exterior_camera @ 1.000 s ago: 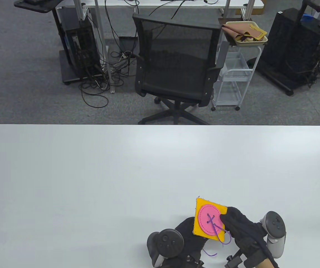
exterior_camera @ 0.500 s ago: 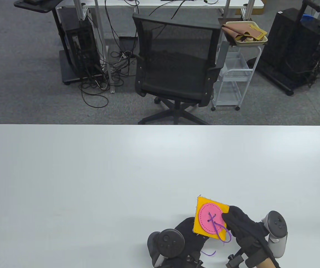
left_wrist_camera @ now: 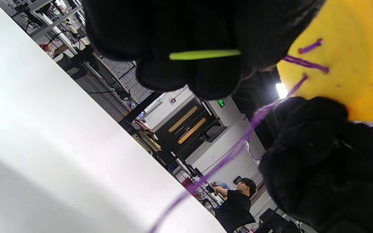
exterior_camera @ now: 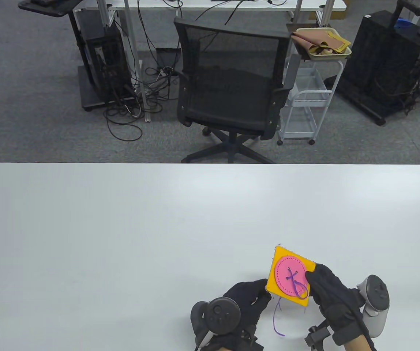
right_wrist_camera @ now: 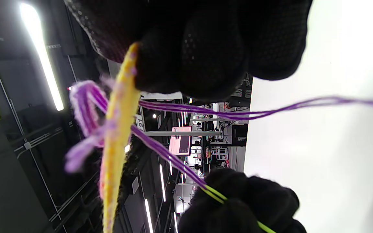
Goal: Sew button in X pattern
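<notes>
Button (exterior_camera: 290,280), pink on its yellow felt square (exterior_camera: 289,276), held above the surface's near edge; right hand (exterior_camera: 332,298) pinches the square's side; left hand (exterior_camera: 244,298) pinches the green needle (left_wrist_camera: 204,54), purple thread (exterior_camera: 276,317) trailing

Matt yellow felt square (exterior_camera: 289,276) carries a pink felt button (exterior_camera: 290,280) edged in dotted stitching; purple thread (exterior_camera: 276,321), fibrous and fraying, crosses it; a glossy lime plastic needle (left_wrist_camera: 204,54) lies against black knitted glove fingers (left_wrist_camera: 180,48); smooth, faintly sheened white table (exterior_camera: 122,237); mesh-backed office chair (exterior_camera: 232,84) at twelve o'clock.
</notes>
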`<state>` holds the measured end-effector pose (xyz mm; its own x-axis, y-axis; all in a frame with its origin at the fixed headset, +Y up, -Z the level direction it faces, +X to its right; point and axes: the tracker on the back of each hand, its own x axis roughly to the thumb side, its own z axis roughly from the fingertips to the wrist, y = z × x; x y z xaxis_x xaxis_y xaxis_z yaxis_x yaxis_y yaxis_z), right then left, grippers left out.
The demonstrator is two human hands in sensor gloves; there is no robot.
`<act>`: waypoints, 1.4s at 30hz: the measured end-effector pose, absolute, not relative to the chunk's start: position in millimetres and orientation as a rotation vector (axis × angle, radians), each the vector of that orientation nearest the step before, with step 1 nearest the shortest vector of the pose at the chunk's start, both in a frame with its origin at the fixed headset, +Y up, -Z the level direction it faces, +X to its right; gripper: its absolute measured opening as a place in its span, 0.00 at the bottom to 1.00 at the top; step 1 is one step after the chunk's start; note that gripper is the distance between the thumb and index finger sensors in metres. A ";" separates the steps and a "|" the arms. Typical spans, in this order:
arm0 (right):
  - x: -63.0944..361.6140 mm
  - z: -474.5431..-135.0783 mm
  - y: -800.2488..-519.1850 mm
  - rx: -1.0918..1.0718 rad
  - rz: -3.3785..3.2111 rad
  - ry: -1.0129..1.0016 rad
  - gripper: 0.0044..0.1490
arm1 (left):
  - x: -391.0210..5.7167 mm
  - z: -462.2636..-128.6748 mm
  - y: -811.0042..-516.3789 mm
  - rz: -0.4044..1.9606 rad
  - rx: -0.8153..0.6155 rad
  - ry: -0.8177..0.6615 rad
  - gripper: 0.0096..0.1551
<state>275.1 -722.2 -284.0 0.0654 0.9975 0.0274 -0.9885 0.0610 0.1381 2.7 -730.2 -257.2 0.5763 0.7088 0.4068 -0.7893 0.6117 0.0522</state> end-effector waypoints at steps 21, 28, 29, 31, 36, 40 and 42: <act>302.7 -286.7 -718.4 0.071 1.375 0.038 0.26 | -19.5 -272.4 -748.8 0.787 0.160 -0.234 0.20; 302.8 -286.4 -717.5 0.068 1.368 0.036 0.26 | -22.4 -274.6 -751.7 0.804 0.127 -0.214 0.20; 303.0 -286.4 -717.4 0.068 1.367 0.035 0.26 | -22.9 -274.9 -751.9 0.811 0.125 -0.212 0.20; 303.2 -286.3 -717.1 0.065 1.366 0.034 0.26 | -24.2 -274.8 -751.8 0.827 0.129 -0.205 0.20; 302.6 -286.1 -716.6 0.072 1.366 0.038 0.25 | -27.7 -274.2 -750.1 0.877 0.140 -0.192 0.20; 299.7 -286.4 -715.8 0.106 1.371 0.042 0.25 | -29.9 -274.2 -749.8 0.948 0.130 -0.194 0.21; 297.7 -286.6 -715.3 0.123 1.379 0.047 0.25 | -30.4 -273.9 -749.1 0.989 0.124 -0.196 0.22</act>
<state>297.7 -715.3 -286.6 0.1908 0.9809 0.0389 -0.9759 0.1852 0.1152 -30.4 -749.1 -273.9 0.5337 0.8165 0.2203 -0.8388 0.5443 0.0149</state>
